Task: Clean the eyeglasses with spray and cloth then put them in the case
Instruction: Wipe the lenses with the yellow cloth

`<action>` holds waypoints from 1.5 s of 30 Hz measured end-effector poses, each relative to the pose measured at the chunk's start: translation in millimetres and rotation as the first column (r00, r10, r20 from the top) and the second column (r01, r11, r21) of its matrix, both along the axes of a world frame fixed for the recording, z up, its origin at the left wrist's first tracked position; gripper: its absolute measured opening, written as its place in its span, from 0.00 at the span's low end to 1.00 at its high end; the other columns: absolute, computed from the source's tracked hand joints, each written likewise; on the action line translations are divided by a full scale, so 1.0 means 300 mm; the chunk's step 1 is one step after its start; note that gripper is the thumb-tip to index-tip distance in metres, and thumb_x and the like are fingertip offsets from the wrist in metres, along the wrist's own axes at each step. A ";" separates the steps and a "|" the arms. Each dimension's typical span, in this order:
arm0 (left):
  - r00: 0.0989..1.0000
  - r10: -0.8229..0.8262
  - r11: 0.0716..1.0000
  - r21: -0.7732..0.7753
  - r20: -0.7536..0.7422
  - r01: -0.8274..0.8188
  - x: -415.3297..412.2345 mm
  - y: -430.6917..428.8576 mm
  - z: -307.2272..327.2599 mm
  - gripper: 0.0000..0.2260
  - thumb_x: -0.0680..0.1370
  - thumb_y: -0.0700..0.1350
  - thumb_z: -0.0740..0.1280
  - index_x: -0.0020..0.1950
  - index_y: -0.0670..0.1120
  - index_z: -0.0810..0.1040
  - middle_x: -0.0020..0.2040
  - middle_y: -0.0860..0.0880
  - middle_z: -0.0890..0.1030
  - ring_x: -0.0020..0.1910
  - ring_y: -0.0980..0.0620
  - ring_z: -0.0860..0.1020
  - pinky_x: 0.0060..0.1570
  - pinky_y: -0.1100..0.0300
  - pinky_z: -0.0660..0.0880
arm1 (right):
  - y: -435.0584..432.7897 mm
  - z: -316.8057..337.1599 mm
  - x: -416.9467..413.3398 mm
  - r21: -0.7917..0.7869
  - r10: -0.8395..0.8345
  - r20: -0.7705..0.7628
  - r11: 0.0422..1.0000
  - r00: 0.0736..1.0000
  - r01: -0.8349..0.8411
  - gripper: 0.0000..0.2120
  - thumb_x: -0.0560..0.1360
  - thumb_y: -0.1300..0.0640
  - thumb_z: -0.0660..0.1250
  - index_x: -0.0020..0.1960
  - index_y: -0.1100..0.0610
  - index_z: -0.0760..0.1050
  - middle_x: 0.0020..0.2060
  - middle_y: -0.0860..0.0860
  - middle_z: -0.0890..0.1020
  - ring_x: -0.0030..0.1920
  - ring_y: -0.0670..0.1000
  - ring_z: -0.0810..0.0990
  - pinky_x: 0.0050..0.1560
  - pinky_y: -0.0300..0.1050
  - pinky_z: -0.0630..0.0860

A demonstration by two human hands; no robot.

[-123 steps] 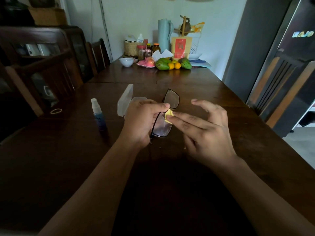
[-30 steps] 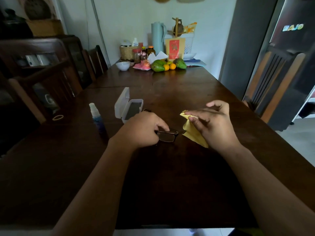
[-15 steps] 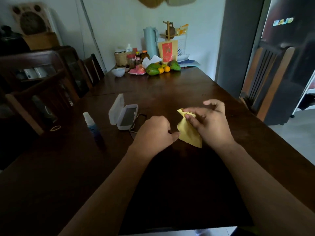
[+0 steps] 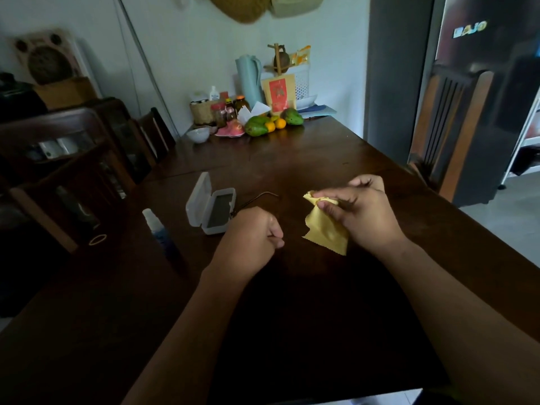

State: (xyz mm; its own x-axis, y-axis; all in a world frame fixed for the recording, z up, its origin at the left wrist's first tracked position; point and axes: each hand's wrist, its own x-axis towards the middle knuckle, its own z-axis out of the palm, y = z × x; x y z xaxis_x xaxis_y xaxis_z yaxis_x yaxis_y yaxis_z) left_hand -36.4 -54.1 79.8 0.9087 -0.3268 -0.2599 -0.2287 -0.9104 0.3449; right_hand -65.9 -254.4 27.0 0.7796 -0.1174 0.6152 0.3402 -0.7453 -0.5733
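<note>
On the dark table [image 4: 306,159], eyeglasses [image 4: 264,195] are gripped by the closed left hand [image 4: 248,232] beside the open case [image 4: 211,210], cloth [image 4: 324,229] is pinched in the right hand [image 4: 362,211]; lenses may be scratched if dragged.

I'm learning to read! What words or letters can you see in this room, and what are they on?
"BAJO", as best it reads: letter magnets on the dark fridge door.
Red and tan packet at the table's far end: print too small to read.
White bottle there: label too blurred.
Spray bottle: label too dark.
</note>
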 end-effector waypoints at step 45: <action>0.777 0.371 0.469 -0.825 0.508 0.315 0.010 0.130 -0.099 0.13 0.72 0.33 0.72 0.43 0.53 0.85 0.42 0.59 0.86 0.45 0.59 0.85 0.45 0.69 0.78 | 0.173 0.024 -0.037 -0.017 -0.015 0.152 1.000 0.988 0.018 0.07 0.75 0.50 0.72 0.53 0.42 0.84 0.50 0.39 0.83 0.65 0.57 0.72 0.67 0.54 0.62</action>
